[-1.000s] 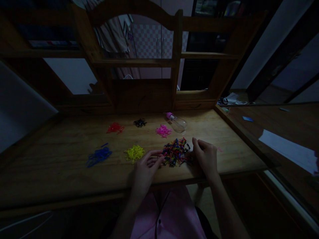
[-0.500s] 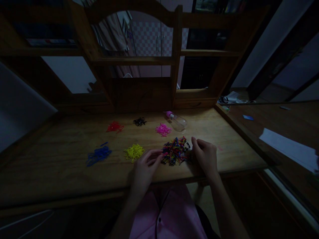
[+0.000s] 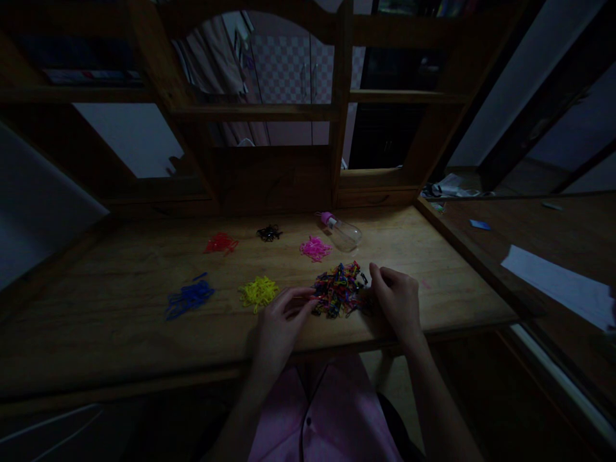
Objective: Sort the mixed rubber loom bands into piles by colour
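Observation:
A mixed pile of small multicoloured rubber bands (image 3: 339, 290) lies on the wooden desk between my two hands. At its left edge my left hand (image 3: 283, 321) has thumb and fingers pinched together, with a reddish rubber band (image 3: 315, 297) at the tips. My right hand (image 3: 398, 296) rests on the desk by the pile's right side, its fingers curled closed; what they hold, if anything, is hidden. Sorted heaps lie around: yellow bands (image 3: 258, 292) beyond my left hand, blue bands (image 3: 190, 298) farther left, red bands (image 3: 220, 244), black bands (image 3: 269, 233) and pink bands (image 3: 315, 248) behind.
A clear bottle with a pink cap (image 3: 345, 235) lies on its side behind the pile. The wooden shelf unit (image 3: 260, 114) rises at the desk's back. To the right, a lower brown surface holds a white paper strip (image 3: 558, 282) and a small blue card (image 3: 480, 224).
The view has tilted slightly. My left fingertips have shifted a little at the pile's edge, and a reddish band shows more clearly there. My right hand stays in place.

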A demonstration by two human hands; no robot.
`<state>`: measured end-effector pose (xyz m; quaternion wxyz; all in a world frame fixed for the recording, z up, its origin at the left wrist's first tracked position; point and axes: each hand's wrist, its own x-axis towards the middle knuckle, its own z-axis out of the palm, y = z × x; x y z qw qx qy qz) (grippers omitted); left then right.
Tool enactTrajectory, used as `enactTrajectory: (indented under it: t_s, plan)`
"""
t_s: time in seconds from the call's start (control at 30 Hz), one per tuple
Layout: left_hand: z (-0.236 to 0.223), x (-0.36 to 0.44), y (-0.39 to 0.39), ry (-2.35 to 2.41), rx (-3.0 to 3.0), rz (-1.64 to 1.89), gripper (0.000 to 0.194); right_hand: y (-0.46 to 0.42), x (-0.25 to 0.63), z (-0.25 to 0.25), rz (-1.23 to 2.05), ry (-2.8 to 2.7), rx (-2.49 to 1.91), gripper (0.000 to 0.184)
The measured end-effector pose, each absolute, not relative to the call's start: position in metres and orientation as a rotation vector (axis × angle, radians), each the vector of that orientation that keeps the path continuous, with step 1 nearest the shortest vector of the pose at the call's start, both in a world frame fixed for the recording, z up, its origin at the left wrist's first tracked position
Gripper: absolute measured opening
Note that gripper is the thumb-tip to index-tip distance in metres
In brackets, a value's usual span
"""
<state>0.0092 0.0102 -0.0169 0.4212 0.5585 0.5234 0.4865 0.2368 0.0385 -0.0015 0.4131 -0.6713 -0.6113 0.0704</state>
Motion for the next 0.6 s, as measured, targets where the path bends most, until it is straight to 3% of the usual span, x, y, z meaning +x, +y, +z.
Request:
enactTrajectory:
  t_s: [0.4, 0.6]
  plan:
    - [-0.005, 0.008, 0.002, 1.333, 1.255, 1.359, 0.022, 0.038, 0.238, -0.002, 0.14, -1.557, -1.706, 0.05]
    - [-0.002, -0.045, -0.004, 1.532, 1.211, 1.525, 0.031, 0.038, 0.237, -0.003, 0.152, -1.556, -1.709, 0.05]
